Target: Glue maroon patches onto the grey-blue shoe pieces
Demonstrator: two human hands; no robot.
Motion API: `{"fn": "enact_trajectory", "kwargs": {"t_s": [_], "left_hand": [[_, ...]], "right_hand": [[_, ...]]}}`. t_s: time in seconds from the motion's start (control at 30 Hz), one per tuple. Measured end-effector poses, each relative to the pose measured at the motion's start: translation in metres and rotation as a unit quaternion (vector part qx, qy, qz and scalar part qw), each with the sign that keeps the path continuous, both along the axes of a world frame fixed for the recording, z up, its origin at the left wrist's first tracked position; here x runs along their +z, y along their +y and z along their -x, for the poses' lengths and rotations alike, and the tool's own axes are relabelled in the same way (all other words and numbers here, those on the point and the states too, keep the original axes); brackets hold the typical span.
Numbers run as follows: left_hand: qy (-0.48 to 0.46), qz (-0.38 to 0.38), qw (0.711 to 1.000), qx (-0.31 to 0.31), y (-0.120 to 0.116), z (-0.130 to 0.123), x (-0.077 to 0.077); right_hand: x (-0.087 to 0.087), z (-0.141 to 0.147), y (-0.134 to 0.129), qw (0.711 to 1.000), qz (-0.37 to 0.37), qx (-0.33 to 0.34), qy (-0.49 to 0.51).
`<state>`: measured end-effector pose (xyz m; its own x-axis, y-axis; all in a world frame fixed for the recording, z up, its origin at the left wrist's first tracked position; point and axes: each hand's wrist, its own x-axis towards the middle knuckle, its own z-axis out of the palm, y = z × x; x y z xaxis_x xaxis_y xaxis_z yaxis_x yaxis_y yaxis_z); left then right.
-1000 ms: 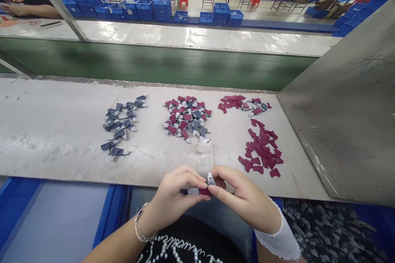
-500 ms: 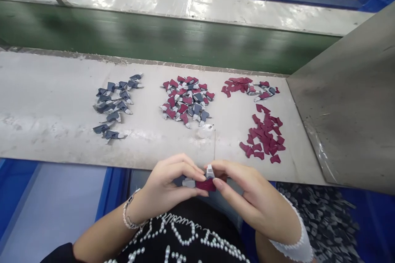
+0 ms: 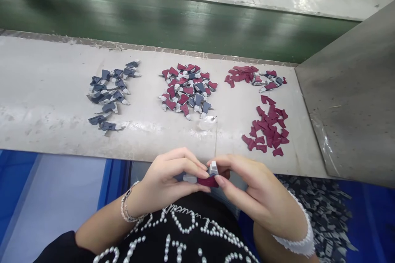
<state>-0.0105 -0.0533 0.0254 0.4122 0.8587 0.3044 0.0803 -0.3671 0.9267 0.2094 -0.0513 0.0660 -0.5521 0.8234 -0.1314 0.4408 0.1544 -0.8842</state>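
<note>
While both hands (image 3: 168,175) (image 3: 257,182) grip a piece (image 3: 207,181), grey parts (image 3: 324,211) occupy a blue bin (image 3: 372,217).

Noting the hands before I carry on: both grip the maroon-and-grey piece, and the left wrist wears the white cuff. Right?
Not quite: the head view shows the white cuff on the wrist of the right hand, not the left hand. Both do grip the maroon-and-grey piece.
</note>
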Motion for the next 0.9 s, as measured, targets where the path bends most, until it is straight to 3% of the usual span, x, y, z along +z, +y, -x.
{"fn": "enact_trajectory", "kwargs": {"t_s": [0.2,0.37,0.5,0.7,0.8,0.9], "left_hand": [[0.01,-0.016,1.0,0.011,-0.001,-0.002,-0.003],[-0.029,-0.022,0.998,0.058,-0.002,-0.004,-0.011],[0.028,0.027,0.997,0.06,-0.002,-0.002,-0.011],[0.123,0.002,0.99,0.068,-0.002,0.001,-0.007],[0.102,0.005,0.992,0.078,-0.002,-0.001,-0.01],[0.087,0.059,0.992,0.068,0.0,-0.001,-0.012]], "right_hand": [[-0.001,0.003,-0.001,1.0,0.003,-0.02,-0.017],[-0.004,0.004,-0.003,1.0,0.005,0.013,-0.01],[-0.007,0.008,-0.005,0.995,-0.075,0.017,-0.061],[-0.007,0.011,-0.008,0.966,-0.209,0.06,-0.141],[-0.007,0.008,-0.007,0.961,-0.22,0.08,-0.148],[-0.01,0.006,-0.006,0.97,-0.19,0.082,-0.13]]}}
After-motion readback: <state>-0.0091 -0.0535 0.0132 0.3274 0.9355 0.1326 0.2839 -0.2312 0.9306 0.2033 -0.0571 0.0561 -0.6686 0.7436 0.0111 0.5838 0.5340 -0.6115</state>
